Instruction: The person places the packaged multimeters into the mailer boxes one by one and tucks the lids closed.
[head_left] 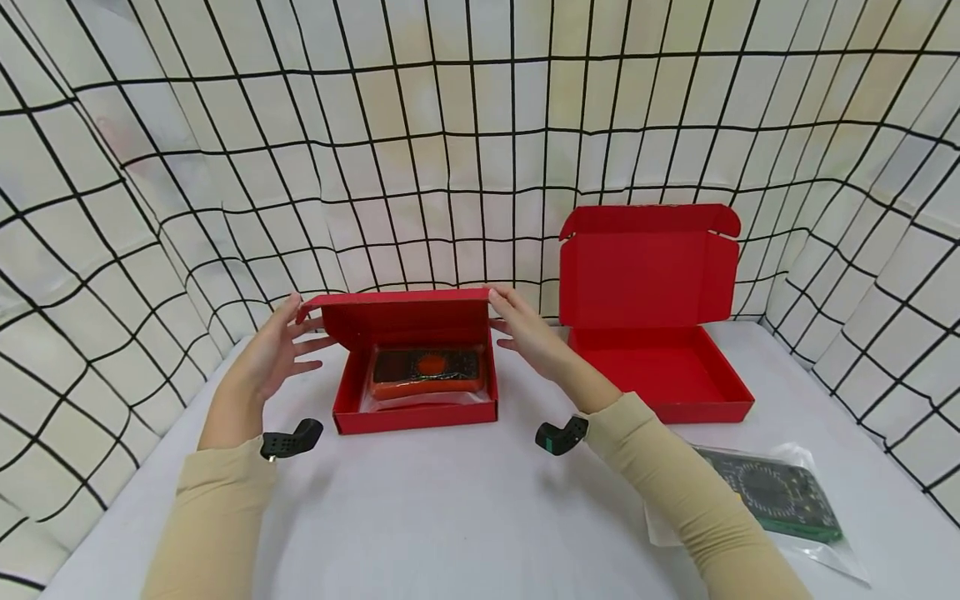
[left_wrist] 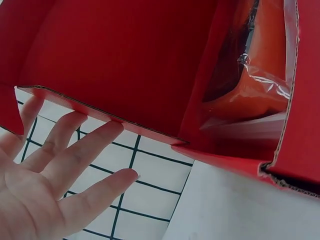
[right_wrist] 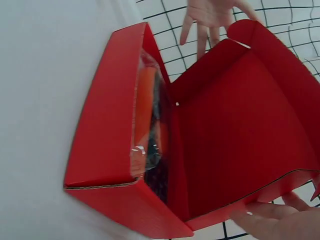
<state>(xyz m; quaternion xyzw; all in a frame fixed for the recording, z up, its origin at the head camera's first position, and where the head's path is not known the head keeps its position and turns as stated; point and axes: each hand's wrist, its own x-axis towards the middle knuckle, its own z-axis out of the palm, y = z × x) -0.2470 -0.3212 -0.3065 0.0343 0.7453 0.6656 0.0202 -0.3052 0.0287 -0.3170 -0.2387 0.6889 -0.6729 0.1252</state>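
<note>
A red cardboard box [head_left: 414, 414] stands in the middle of the white table, its lid [head_left: 408, 315] tipped forward over the tray. Inside lies an orange and black circuit board in a clear bag [head_left: 426, 372]. My left hand [head_left: 279, 348] is spread with straight fingers at the lid's left flap. In the left wrist view its fingertips [left_wrist: 114, 127] reach the lid's edge [left_wrist: 100, 112]. My right hand [head_left: 525, 329] is also flat, fingertips against the lid's right end. The right wrist view shows those fingers [right_wrist: 272, 216] under the lid's rim, with the bagged board [right_wrist: 147, 125] in the tray.
A second red box [head_left: 660, 379] stands with its lid upright at the right, its tray bare. A green circuit board in a clear bag [head_left: 780, 496] lies at the front right by my right forearm. Grid-patterned fabric walls [head_left: 150, 183] close in the table on three sides.
</note>
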